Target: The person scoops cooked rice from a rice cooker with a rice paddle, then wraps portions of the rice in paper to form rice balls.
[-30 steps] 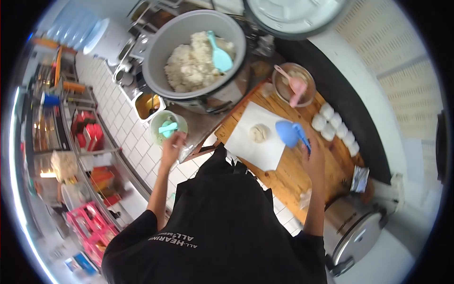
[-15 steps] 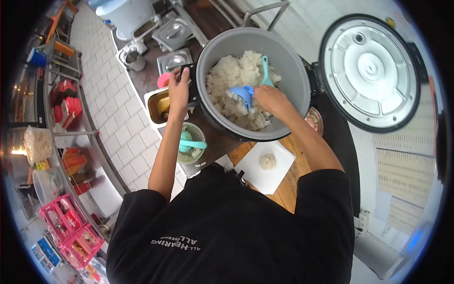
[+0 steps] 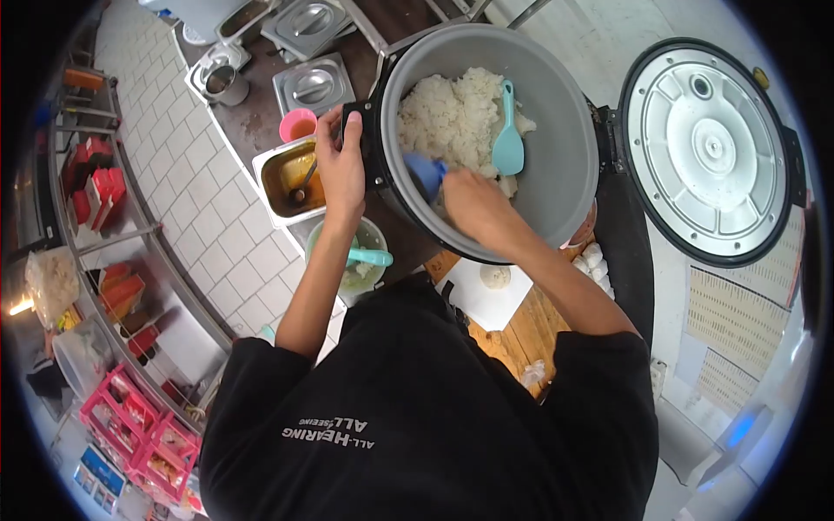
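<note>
Cooked white rice (image 3: 456, 113): heaped inside the grey pot (image 3: 556, 187), mostly from eight to one o'clock as I view it.
Right hand (image 3: 482, 208): fingers clenched on the handle of the blue scoop (image 3: 424, 176), over the pot's seven o'clock side — the scoop is blurred, so I can't tell what it holds.
Left hand (image 3: 341, 165): fingers curled round the black side handle (image 3: 367, 143) at nine o'clock, thumb on top.
Turquoise rice paddle (image 3: 507, 148): I see it inside the pot, beside the rice, blade toward six o'clock.
Lid (image 3: 712, 148): swung open at three o'clock.
White paper (image 3: 491, 304): below the pot at six o'clock, a round rice portion (image 3: 495, 276) on it.
Sauce pan (image 3: 269, 187): just beyond my left hand — a ladle (image 3: 301, 193) in it.
</note>
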`<act>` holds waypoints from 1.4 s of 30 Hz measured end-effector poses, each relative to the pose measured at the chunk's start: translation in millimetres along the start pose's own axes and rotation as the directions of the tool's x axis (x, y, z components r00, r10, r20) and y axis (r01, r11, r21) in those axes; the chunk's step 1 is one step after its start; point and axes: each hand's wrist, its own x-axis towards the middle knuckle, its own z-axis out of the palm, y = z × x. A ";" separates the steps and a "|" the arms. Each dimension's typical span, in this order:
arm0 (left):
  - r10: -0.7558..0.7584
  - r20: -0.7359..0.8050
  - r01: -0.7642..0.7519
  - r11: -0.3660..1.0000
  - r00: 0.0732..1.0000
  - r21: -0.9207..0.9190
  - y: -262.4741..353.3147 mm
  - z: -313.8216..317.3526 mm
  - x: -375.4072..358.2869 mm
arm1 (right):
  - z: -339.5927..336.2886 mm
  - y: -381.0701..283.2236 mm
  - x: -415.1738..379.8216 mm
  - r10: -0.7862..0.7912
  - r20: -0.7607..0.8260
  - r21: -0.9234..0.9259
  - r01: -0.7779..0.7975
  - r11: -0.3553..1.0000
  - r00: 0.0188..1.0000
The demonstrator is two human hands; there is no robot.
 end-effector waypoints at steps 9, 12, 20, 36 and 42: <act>0.044 -0.004 -0.044 0.998 0.999 0.042 -4.4 -3.6 3.0 | -50.6 33.1 0.5 0.144 -0.153 0.236 -0.106 0.966 0.978; -0.022 0.003 0.022 0.999 1.000 -0.032 8.9 1.0 -1.7 | -26.5 27.6 6.1 -0.017 -0.197 0.073 0.032 0.997 0.980; -0.009 0.001 0.009 0.999 1.000 -0.045 5.6 0.1 -0.5 | -18.0 38.9 4.5 0.244 0.042 0.028 -0.245 0.969 0.969; -0.062 -0.051 0.057 0.993 0.997 -0.099 6.5 3.0 -1.4 | -32.2 -3.6 5.6 0.007 0.118 0.067 -0.015 0.998 0.993; -0.051 -0.002 0.051 0.997 0.999 -0.064 6.2 -0.2 -0.5 | -69.1 61.7 12.0 -0.234 0.287 0.366 0.120 0.923 0.929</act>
